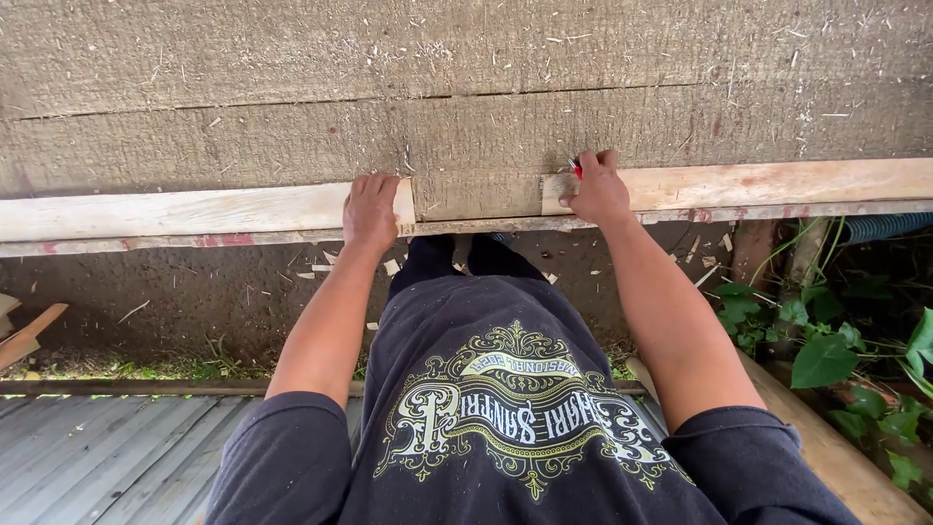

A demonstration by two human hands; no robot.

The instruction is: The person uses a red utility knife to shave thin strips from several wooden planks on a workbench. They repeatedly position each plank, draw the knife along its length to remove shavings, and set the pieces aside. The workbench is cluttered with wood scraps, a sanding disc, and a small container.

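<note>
A person in a dark printed T-shirt [505, 428] is leaning over the near edge of a broad, weathered wooden beam [466, 87], seen from the head camera looking straight down. The left hand [371, 209] is lying flat, fingers together and pressed down on the pale, freshly cut edge strip [175, 209] just left of a shallow rectangular notch [476, 194] cut into that edge. The right hand [595, 190] is resting at the right end of the notch, its fingers pinched together around a small red marking tool [576, 167], most likely a pencil, whose tip is touching the wood where the pale strip is resuming toward the right; only a sliver of the tool is showing, so its exact kind cannot be told. The notch is sitting between the two hands, directly in front of the person's body. Sawdust and fine wood fibres are lying scattered across the grey top of the beam, and a long saw line is running across it farther away. Below the beam, pale wood chips [389, 264] are littering the bare dark ground [146, 292] around the person's legs. Corrugated metal sheeting [97, 457] is lying at the near left, a pale plank [836, 457] is slanting along the near right, and green leafy plants [826, 360] are growing at the right beside a ribbed blue-green hose [884, 227]. No bin, box or other container is showing in this view.
</note>
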